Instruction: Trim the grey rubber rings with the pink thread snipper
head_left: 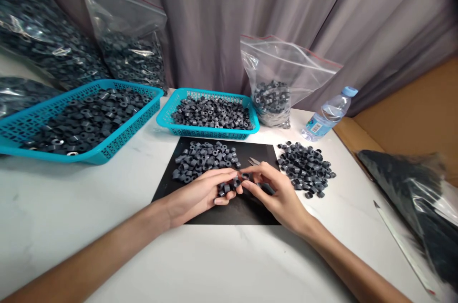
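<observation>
My left hand (203,193) is curled around several small dark grey plastic rings (225,189), short tube-like pieces with a hole through them. Close to its fingertips, my right hand (275,188) pinches another dark ring (245,176) between thumb and index finger. Two pointed metal tips (254,161) stick out behind the right index finger; the rest of that tool is hidden, so I cannot tell whether the hand holds it. Both hands are over a black mat (229,214). A heap of grey rings (203,160) lies on the mat beyond my left hand.
More dark pieces (307,167) lie right of the mat. Two blue baskets (214,132) of rings stand behind and left. Filled zip bags (272,98) line the curtain. A water bottle (331,114), a white pointed stick (402,245) and a dark bag (404,188) are right.
</observation>
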Motion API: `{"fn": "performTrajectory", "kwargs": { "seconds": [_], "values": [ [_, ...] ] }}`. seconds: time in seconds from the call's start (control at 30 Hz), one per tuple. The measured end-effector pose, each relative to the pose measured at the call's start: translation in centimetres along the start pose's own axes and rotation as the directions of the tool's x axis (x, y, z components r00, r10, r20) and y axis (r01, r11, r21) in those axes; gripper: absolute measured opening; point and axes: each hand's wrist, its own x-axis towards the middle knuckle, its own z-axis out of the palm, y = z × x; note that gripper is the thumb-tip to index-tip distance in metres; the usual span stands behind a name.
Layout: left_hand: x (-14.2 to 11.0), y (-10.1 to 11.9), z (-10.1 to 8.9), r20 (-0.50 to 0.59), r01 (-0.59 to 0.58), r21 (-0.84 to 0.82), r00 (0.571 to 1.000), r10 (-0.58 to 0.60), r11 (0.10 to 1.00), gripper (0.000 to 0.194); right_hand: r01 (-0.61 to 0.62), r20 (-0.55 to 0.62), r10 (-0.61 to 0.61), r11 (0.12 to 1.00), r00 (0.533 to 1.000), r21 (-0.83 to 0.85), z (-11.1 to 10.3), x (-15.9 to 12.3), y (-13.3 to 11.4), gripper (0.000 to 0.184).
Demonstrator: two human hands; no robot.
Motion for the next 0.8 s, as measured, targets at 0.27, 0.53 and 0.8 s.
{"fn": "performTrajectory", "kwargs": {
  "seconds": [0.27,0.53,0.8],
  "values": [
    [-0.3,0.29,0.6,-0.008,0.023,-0.026,1.0,-0.023,0.999,0.017,-0.044,0.036,0.042,0.997,0.998,0.057,-0.04,0.08,-0.05,0.026],
    [-0.11,-0.06,0.13,-0.006,0.037,-0.034,0.999,-0.037,0.999,0.019,-0.101,0.036,0.098,0.988,0.995,0.115,-0.01,0.02,-0.12,0.022],
    [-0.17,0.23,0.39,0.0,0.045,-0.034,0.999,-0.045,0.998,0.015,-0.088,0.024,0.086,0.993,0.996,0.074,0.11,0.02,-0.16,0.023]
  ]
}}
